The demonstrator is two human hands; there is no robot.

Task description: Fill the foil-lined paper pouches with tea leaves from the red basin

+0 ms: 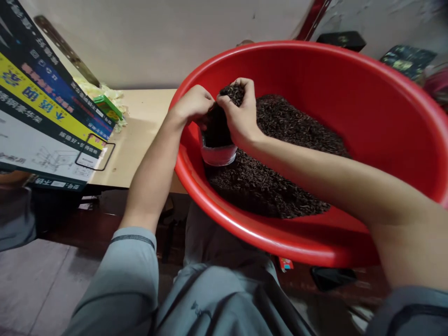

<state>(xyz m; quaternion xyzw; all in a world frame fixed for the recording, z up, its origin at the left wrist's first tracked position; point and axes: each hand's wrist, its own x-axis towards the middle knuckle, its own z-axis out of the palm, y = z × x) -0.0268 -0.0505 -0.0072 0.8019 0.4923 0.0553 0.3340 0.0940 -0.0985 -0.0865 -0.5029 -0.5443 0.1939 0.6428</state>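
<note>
A big red plastic basin (315,60) rests tilted on my lap, holding a heap of dark dried tea leaves (280,154). Over its left side I hold a small clear bag (217,153) filled with the same dark leaves. My left hand (192,105) pinches the bag's top edge with closed fingers. My right hand (240,114) is closed round a clump of leaves at the bag's mouth.
A large printed cardboard box (45,107) leans at the left over a pale wooden table (140,135). A small green packet (108,106) lies on that table. A pale wall rises behind. Dark items sit at the upper right.
</note>
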